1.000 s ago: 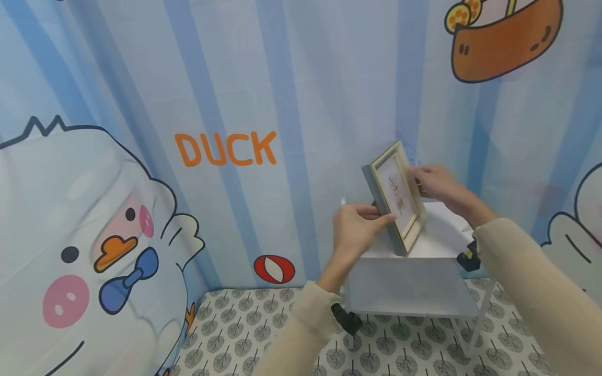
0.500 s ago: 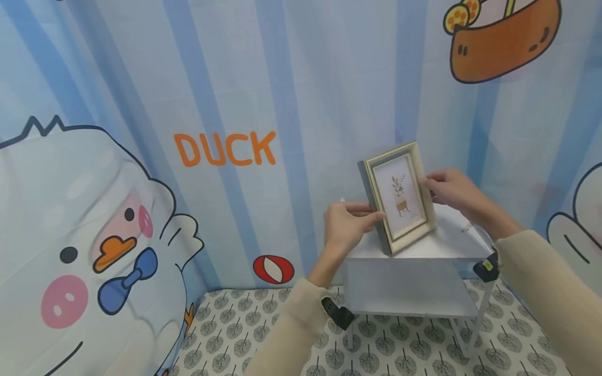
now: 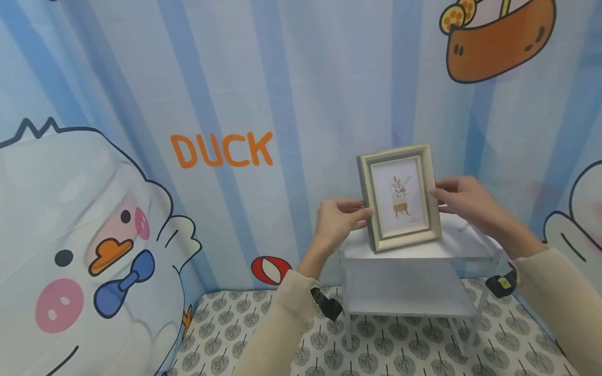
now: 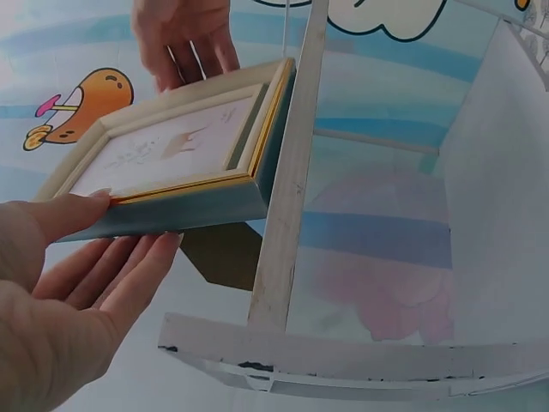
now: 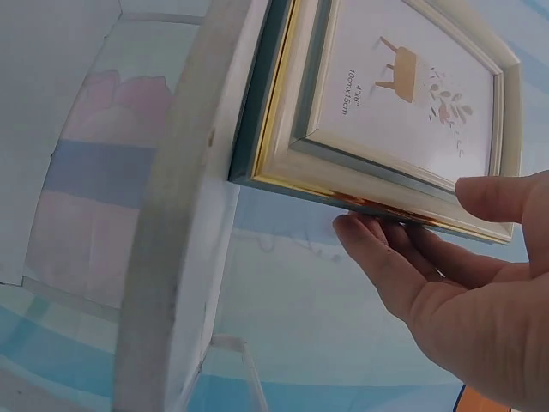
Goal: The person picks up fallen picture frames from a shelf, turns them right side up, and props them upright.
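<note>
A picture frame (image 3: 400, 196) with a pale gold rim and grey-green sides stands nearly upright, tilted slightly, over the front of a white shelf top (image 3: 461, 241). Its print shows a plant in a legged pot. My left hand (image 3: 335, 222) pinches the left side, thumb on the front rim and fingers behind. On the opposite side, my right hand (image 3: 472, 203) pinches the rim the same way; in the right wrist view its thumb (image 5: 493, 199) presses the front. A dark stand (image 4: 227, 255) juts from the frame's back in the left wrist view. The frame's lower edge is right at the shelf's front edge.
The white stand has a lower shelf (image 3: 409, 297) and thin legs (image 3: 349, 331). A striped blue curtain (image 3: 320, 78) with cartoon prints hangs close behind it. Tree-patterned flooring (image 3: 226, 324) lies below.
The picture frame has turned from a steep side angle to face me. My right hand has moved right and slightly down; my left hand has shifted left.
</note>
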Demonstrator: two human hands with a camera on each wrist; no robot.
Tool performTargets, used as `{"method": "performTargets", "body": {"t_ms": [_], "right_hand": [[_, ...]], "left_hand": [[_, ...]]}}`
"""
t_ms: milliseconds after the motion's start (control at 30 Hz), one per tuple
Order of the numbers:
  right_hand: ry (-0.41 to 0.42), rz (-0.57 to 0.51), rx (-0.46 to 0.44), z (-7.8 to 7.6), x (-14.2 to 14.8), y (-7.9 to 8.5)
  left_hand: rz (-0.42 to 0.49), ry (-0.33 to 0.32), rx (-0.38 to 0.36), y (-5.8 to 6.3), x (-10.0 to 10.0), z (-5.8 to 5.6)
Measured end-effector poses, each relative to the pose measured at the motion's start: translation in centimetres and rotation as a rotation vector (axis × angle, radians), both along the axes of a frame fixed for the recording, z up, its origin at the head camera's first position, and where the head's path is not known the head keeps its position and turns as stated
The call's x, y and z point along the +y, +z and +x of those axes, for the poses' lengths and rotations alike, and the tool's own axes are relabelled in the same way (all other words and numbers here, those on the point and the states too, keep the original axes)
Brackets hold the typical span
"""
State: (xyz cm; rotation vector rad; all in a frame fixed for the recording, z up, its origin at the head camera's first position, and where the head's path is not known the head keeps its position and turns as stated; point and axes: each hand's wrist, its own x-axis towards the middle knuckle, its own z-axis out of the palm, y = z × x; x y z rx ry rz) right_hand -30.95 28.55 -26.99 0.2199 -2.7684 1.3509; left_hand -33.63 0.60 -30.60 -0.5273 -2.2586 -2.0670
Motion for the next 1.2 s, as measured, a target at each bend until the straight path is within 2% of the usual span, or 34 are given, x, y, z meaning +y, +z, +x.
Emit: {"method": "performTargets", "body": {"t_ms": [100,300,500,700,1067,1200], "right_hand": [[-0.010,0.015,0.022,0.6,0.1,-0.5],[-0.045,0.082,0.121,1.2,0.4,-1.5],[-0.078,0.101,0.162,1.7,0.7,-2.2],[-0.090,0.083,0.164,1.9,1.2,-2.5],[-0.112,0.080,0.152,2.1,1.6,-2.8],[-0.108,0.089,0.163,2.1,1.8,-2.9]], "left_hand": [[0.006,-0.011,-0.002,-0.2,-0.1,-0.4],[0.010,-0.011,0.014,-0.2,-0.2,-1.1],[0.005,-0.011,0.032,-0.3,0.1,-1.2],[-0.025,-0.019,0.064,-0.4,0.6,-1.1],[-0.037,-0.018,0.063,-0.3,1.0,-0.8],[-0.062,-0.027,0.089,-0.5,0.8,-0.7]]}}
